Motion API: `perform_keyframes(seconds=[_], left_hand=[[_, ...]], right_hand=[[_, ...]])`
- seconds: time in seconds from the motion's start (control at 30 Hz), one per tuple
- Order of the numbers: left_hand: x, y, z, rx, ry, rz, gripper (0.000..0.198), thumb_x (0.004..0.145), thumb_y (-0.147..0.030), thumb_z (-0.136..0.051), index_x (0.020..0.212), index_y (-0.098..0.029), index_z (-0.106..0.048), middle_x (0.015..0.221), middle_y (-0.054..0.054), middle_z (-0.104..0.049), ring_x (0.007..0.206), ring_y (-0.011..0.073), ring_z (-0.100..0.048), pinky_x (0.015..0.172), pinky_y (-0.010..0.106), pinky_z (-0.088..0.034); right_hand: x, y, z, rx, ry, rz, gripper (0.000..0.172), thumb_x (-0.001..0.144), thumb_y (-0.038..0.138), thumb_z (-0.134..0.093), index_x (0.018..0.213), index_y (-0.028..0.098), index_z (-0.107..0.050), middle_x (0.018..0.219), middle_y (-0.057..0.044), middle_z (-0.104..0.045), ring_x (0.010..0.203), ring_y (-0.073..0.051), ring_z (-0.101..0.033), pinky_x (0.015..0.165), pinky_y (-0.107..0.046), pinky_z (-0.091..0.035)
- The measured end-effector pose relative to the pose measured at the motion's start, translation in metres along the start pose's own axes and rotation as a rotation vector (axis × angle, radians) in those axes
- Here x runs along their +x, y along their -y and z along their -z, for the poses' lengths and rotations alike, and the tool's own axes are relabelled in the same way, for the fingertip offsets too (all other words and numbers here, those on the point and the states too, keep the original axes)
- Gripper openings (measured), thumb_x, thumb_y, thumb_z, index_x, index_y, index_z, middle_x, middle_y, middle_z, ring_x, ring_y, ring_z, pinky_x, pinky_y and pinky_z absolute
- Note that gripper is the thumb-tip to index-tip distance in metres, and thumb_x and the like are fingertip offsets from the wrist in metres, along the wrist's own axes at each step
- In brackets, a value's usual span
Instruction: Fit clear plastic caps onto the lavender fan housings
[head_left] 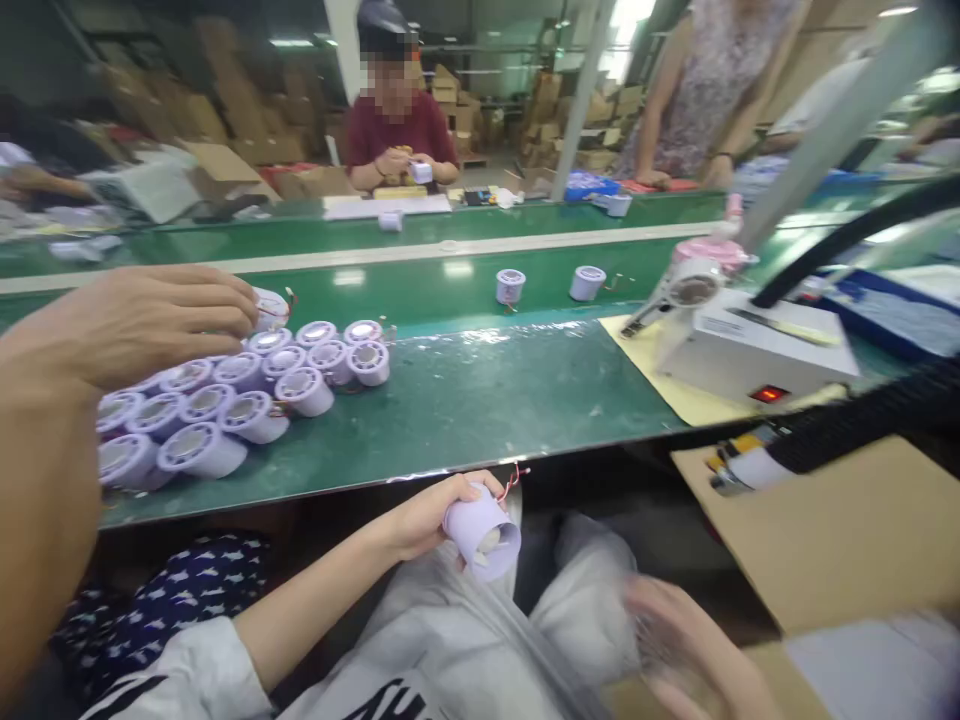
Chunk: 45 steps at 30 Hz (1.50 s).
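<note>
My left hand [439, 515] is closed around a lilac cylindrical housing [480, 535] above my lap. Its open end faces down and toward me, with a pale part visible inside, and a red and white wire [513, 482] with a small connector sticks out near my fingers. Low on the right, my right hand [679, 640] is smeared by motion beside my knee, near the cardboard. Whether it holds anything does not show clearly.
A co-worker's hand [172, 315] reaches from the left over several lilac housings [202, 450] on the green bench [487, 400]. Two more housings [586, 283] stand farther back. At right are a white box with a lit red switch [772, 345], a black hose [870, 425] and cardboard [825, 530].
</note>
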<state>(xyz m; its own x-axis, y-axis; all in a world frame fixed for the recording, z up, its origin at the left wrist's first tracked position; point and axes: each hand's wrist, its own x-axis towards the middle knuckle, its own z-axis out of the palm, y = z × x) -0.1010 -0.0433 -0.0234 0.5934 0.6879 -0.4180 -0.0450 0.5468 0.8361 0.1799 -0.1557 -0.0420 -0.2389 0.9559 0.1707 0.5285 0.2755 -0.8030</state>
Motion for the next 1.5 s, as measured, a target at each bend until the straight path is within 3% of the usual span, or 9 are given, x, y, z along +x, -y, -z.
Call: perform_keyframes(seconds=[0.2,0.37,0.53,0.63,0.77,0.9,1.0,1.13,1.5], left_hand=[[0.033,-0.002,-0.032,0.513,0.318,-0.049,0.030,0.086,-0.042,-0.055,0.090,-0.015,-0.066,0.087,0.004,-0.063,0.073,0.0135,-0.055,0.064,0.024,-0.045],[0.026,-0.013,-0.047,0.975,0.204,-0.368,0.017,0.088,-0.031,-0.057,0.094,-0.020,-0.068,0.097,0.004,-0.059,0.090,0.0173,-0.056,0.083,0.029,-0.043],[0.035,0.006,-0.046,0.872,0.067,-0.457,0.043,0.072,-0.046,-0.078,0.106,-0.022,-0.067,0.097,0.003,-0.057,0.087,0.0180,-0.056,0.077,0.029,-0.046],[0.044,0.020,-0.038,0.831,0.084,-0.528,0.065,0.057,-0.053,-0.086,0.112,-0.023,-0.069,0.105,0.007,-0.054,0.096,0.0218,-0.058,0.085,0.034,-0.049],[0.048,0.027,-0.031,0.860,0.209,-0.557,0.072,0.059,-0.045,-0.087,0.124,-0.024,-0.064,0.129,0.012,-0.054,0.120,0.0290,-0.054,0.106,0.045,-0.042],[0.043,0.026,-0.033,0.692,0.261,-0.395,0.072,0.065,-0.032,-0.086,0.131,-0.024,-0.058,0.125,0.010,-0.062,0.112,0.0263,-0.061,0.095,0.040,-0.052],[0.039,0.026,-0.034,0.494,0.253,-0.262,0.072,0.069,-0.027,-0.083,0.134,-0.022,-0.053,0.131,0.012,-0.058,0.107,0.0235,-0.063,0.088,0.035,-0.055],[0.036,0.026,-0.034,0.361,0.293,-0.135,0.074,0.072,-0.030,-0.081,0.138,-0.023,-0.048,0.124,0.012,-0.061,0.097,0.0204,-0.065,0.078,0.030,-0.056],[0.032,0.015,-0.036,0.458,0.379,-0.331,0.081,0.065,-0.025,-0.086,0.139,-0.027,-0.052,0.141,0.011,-0.055,0.125,0.0275,-0.056,0.104,0.039,-0.047]], right_hand=[[0.034,0.018,-0.020,-0.565,-0.087,0.149,0.051,0.082,0.013,-0.062,0.130,0.028,-0.061,0.135,-0.015,-0.050,0.108,-0.038,-0.053,0.082,-0.054,-0.056],[0.033,0.018,-0.014,-0.416,-0.061,-0.001,0.019,0.074,0.005,-0.070,0.080,0.022,-0.067,0.122,-0.012,-0.055,0.110,-0.033,-0.053,0.084,-0.048,-0.056],[0.026,0.029,-0.008,0.066,-0.042,-0.187,0.015,0.088,0.029,-0.066,0.075,0.021,-0.064,0.114,-0.008,-0.056,0.107,-0.027,-0.059,0.094,-0.042,-0.050],[0.028,0.031,-0.009,0.206,-0.147,-0.298,0.033,0.094,0.037,-0.053,0.069,0.019,-0.065,0.108,-0.010,-0.059,0.094,-0.023,-0.061,0.077,-0.033,-0.052],[0.030,0.023,-0.011,0.329,-0.301,-0.389,0.038,0.087,0.040,-0.060,0.056,0.018,-0.062,0.098,-0.009,-0.064,0.081,-0.021,-0.062,0.064,-0.029,-0.051],[0.027,0.014,-0.010,0.558,-0.299,-0.447,0.034,0.085,0.043,-0.065,0.063,0.019,-0.071,0.104,-0.010,-0.068,0.088,-0.024,-0.066,0.068,-0.033,-0.058],[0.021,0.012,-0.009,0.495,-0.197,-0.306,0.014,0.080,0.034,-0.076,0.090,0.024,-0.078,0.124,-0.009,-0.065,0.114,-0.030,-0.061,0.089,-0.040,-0.056],[0.012,0.012,-0.009,0.222,-0.146,-0.128,0.036,0.081,0.023,-0.076,0.116,0.030,-0.069,0.138,-0.005,-0.058,0.126,-0.029,-0.055,0.108,-0.045,-0.044],[0.006,0.019,-0.004,0.493,-0.067,-0.327,0.035,0.085,0.032,-0.073,0.118,0.028,-0.062,0.121,-0.004,-0.064,0.104,-0.025,-0.064,0.088,-0.037,-0.054]])
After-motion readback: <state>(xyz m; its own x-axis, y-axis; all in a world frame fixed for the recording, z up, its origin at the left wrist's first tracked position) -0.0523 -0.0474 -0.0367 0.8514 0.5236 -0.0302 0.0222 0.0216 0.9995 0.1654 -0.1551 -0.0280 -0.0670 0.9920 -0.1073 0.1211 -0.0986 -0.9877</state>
